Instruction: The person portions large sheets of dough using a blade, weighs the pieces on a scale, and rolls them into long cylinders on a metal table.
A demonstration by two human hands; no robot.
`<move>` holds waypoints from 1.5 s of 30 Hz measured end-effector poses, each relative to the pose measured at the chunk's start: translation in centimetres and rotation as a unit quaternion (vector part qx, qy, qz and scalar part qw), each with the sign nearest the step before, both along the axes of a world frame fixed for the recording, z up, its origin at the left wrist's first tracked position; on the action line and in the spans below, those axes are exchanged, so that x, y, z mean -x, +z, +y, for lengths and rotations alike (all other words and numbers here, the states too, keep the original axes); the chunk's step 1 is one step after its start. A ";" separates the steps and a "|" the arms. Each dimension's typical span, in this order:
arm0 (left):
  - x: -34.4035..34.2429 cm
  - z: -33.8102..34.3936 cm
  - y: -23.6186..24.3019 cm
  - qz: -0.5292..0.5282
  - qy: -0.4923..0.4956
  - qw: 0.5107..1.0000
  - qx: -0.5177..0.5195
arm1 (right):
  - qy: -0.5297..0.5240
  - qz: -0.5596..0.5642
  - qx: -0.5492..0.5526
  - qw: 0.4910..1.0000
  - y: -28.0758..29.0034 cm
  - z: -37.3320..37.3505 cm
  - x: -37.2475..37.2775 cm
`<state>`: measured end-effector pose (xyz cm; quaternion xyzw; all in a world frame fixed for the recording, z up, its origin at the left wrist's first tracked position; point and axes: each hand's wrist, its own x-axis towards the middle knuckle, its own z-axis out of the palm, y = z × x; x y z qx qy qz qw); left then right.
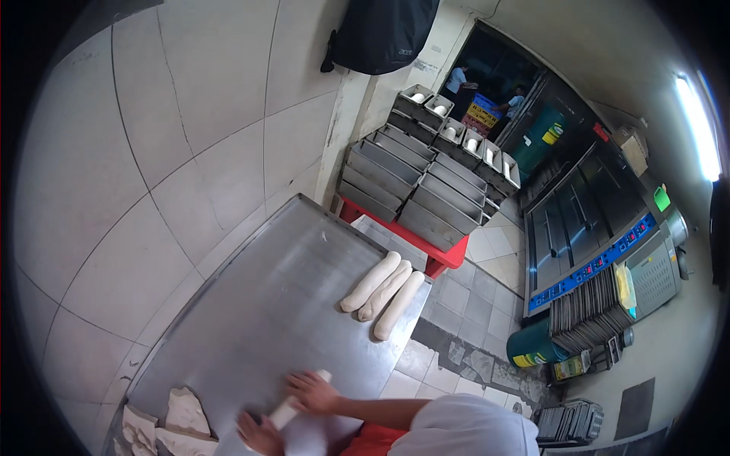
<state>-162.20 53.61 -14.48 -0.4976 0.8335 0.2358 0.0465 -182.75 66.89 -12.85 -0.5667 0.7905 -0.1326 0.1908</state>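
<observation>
A pale dough log [284, 414] lies slantwise on the metal worktable [251, 304] under my hands. Across its upper part rests my right hand [313, 392], its fingers stretched out flat and the log's end showing past them. My left hand [261, 435], slightly blurred, is at the log's lower end with fingers apart. Three finished-looking dough rolls [394, 295] lie side by side at the table's far right corner. Several flat, irregular dough pieces [187, 411] sit at the near left corner.
Beyond the table, a red stand [449, 254] bears stacked metal loaf pans [414, 171], some with dough inside. A deck oven [578, 220] stands at right, with stacked dark trays [593, 308] near it. A tiled wall [205, 175] borders the table's left. Two people are in the far doorway.
</observation>
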 end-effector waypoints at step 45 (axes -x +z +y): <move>-0.7 0.8 0.4 -0.037 -0.060 0.997 0.022 | -0.112 0.010 -0.097 0.989 2.0 0.7 0.0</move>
